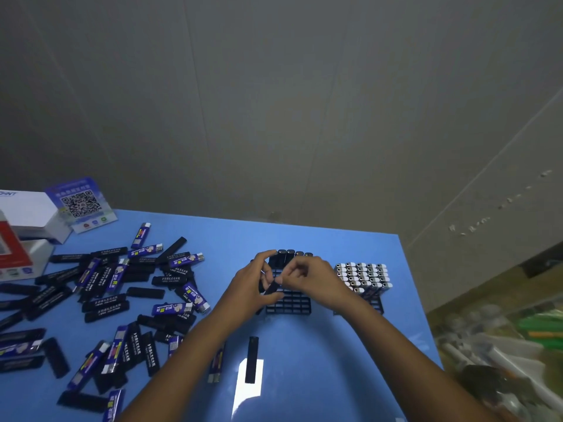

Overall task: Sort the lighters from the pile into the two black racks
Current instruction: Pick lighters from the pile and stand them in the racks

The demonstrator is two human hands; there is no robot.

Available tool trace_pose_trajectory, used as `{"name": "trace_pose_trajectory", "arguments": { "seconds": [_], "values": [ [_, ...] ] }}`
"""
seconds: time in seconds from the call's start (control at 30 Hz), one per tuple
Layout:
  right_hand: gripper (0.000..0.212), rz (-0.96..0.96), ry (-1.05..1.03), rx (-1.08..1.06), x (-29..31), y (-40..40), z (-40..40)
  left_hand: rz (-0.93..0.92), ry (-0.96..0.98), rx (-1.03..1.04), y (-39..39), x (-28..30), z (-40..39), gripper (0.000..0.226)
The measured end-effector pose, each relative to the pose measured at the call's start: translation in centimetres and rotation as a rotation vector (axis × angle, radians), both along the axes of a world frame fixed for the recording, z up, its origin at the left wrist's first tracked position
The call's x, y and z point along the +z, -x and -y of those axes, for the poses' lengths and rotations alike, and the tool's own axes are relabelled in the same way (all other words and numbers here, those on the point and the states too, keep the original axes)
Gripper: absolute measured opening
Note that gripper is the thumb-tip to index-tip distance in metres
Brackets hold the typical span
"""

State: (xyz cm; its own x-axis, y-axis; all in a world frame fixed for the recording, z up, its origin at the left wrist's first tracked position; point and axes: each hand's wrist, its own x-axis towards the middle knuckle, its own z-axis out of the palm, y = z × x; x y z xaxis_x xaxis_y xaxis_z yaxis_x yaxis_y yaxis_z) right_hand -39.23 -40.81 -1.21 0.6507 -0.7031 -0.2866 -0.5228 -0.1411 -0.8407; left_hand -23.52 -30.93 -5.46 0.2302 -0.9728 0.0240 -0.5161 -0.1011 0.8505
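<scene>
A pile of black and blue lighters (115,296) is spread over the left half of the blue table (320,370). Two black racks stand mid-table: the near rack (289,304) holds a few black lighters in its back row, and the right rack (364,280) is packed with blue lighters, their silver tops up. My left hand (253,280) and my right hand (310,277) meet above the near rack, both pinching one black lighter (272,288). A single black lighter (252,359) lies alone on the table in front of me.
A white and red box (24,226) and a blue QR-code card (80,204) stand at the back left. The table's right edge drops off to a cluttered floor area (502,339). A grey wall rises behind the table.
</scene>
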Motion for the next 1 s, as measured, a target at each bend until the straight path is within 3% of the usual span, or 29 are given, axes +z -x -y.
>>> {"name": "trace_pose_trajectory", "arguments": {
  "seconds": [0.23,0.4,0.6,1.0],
  "values": [
    [0.025,0.019,-0.051,-0.028,0.7,-0.9,-1.9,0.018,0.036,0.004,-0.2,-0.1,-1.1,0.085],
    [0.012,-0.029,-0.020,-0.006,0.4,-1.3,-1.8,-0.012,0.007,0.016,-0.9,0.0,-1.7,0.086],
    [0.011,-0.093,0.083,-0.048,0.2,-0.8,-0.3,-0.018,0.000,0.077,-2.4,-0.2,-2.2,0.051],
    [0.013,-0.079,0.230,-0.078,-0.9,-1.5,1.7,0.101,0.025,0.042,-4.2,-1.6,-1.8,0.061]
  ]
}}
